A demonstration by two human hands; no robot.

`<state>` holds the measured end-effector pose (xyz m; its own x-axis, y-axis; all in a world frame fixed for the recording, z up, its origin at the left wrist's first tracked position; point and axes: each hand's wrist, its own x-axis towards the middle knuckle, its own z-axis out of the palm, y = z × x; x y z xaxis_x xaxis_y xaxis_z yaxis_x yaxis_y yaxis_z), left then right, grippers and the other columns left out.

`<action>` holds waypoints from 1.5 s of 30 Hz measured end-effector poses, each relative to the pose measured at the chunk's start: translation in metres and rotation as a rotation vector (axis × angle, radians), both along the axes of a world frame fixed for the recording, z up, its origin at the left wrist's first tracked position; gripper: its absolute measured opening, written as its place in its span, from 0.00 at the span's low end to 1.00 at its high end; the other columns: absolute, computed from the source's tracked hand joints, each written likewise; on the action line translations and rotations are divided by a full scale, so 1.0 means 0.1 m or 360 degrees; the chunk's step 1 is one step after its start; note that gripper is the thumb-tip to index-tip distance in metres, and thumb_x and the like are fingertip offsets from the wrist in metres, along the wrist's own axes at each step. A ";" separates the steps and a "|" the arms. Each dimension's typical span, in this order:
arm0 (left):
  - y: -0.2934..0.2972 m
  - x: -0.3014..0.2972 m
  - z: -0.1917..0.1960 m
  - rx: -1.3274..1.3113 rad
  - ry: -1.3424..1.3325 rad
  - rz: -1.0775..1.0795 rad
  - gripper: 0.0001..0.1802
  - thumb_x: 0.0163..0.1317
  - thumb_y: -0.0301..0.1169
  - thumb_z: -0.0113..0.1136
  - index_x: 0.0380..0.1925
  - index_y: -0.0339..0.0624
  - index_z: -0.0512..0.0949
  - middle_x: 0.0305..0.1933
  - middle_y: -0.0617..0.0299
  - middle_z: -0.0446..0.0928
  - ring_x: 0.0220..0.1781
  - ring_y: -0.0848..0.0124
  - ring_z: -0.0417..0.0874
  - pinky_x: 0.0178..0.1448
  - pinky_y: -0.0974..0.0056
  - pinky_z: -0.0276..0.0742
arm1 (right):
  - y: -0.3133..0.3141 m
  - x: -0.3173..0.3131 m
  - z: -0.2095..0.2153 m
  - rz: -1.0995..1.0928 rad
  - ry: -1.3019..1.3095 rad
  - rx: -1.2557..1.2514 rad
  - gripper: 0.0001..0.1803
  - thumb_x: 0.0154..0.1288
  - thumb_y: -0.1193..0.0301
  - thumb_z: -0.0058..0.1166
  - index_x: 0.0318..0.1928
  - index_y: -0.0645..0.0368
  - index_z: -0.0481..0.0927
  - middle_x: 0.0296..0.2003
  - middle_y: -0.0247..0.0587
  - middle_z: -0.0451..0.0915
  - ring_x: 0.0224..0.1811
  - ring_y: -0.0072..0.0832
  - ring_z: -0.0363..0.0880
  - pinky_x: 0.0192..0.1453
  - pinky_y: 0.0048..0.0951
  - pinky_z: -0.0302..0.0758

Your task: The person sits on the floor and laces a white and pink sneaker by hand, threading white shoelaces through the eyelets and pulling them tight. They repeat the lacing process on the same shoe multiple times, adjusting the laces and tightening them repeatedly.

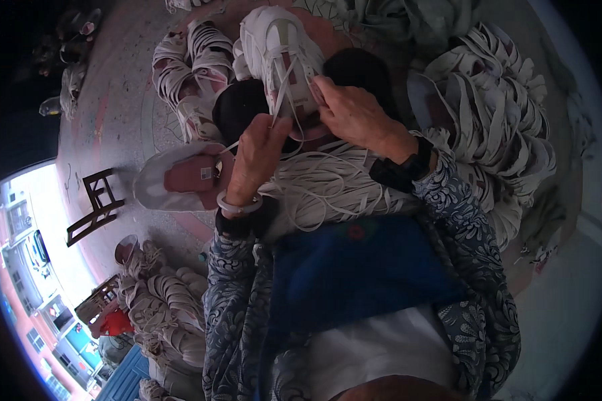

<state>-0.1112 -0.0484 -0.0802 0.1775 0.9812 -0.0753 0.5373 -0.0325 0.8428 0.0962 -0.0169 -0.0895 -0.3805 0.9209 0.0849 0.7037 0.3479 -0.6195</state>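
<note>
A white sneaker (254, 41) with pinkish panels rests in front of me between my dark-clad knees, its toe pointing away. White shoelace (283, 83) strands run loosely across its opening. My left hand (255, 155), a pale bangle at its wrist, is closed in a pinch on a lace end, left of the shoe's collar. My right hand (358, 115) grips the sneaker's right edge near the eyelets, thumb and fingers closed; whether lace is also between them cannot be seen. A heap of loose white laces (334, 187) lies across my lap, above a blue apron (361, 274).
Left of my left hand lies another shoe (157, 177) with a pink insole. Shoe uppers are stacked at the right (508, 113), the far left (197, 63) and the lower left (170, 301). A small wooden stool (99, 206) is on the floor near a bright doorway.
</note>
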 end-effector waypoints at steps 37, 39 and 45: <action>-0.03 -0.86 1.65 -0.0115 -0.2735 -0.0541 0.11 0.62 0.23 0.47 0.21 0.47 0.72 0.19 0.71 0.67 0.24 0.78 0.66 0.35 0.69 0.66 | -0.34 0.12 0.24 0.0238 0.2344 -0.1508 0.17 0.73 0.63 0.42 0.46 0.63 0.78 0.20 0.25 0.65 0.16 0.10 0.61 0.18 0.14 0.58; 0.02 -0.97 1.81 0.0081 -0.2468 -0.0537 0.15 0.62 0.23 0.47 0.16 0.49 0.71 0.17 0.70 0.70 0.22 0.79 0.69 0.34 0.71 0.71 | -0.47 -0.20 0.15 0.0200 0.1973 -0.1244 0.18 0.72 0.63 0.42 0.47 0.63 0.78 0.25 0.31 0.72 0.23 0.15 0.70 0.26 0.19 0.67; -0.07 -0.95 1.99 0.0006 -0.2292 -0.0665 0.15 0.64 0.26 0.49 0.18 0.50 0.76 0.16 0.71 0.73 0.18 0.81 0.74 0.29 0.76 0.74 | -0.52 -0.29 0.00 0.0208 0.0913 -0.0314 0.17 0.70 0.64 0.47 0.48 0.65 0.77 0.40 0.47 0.81 0.43 0.37 0.80 0.50 0.35 0.74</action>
<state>-0.2062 -0.0552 0.1187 0.3553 0.8423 0.4053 -0.7787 0.0268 0.6269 0.0675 -0.0689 -0.0892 -0.4354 0.8890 0.1419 0.1991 0.2489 -0.9479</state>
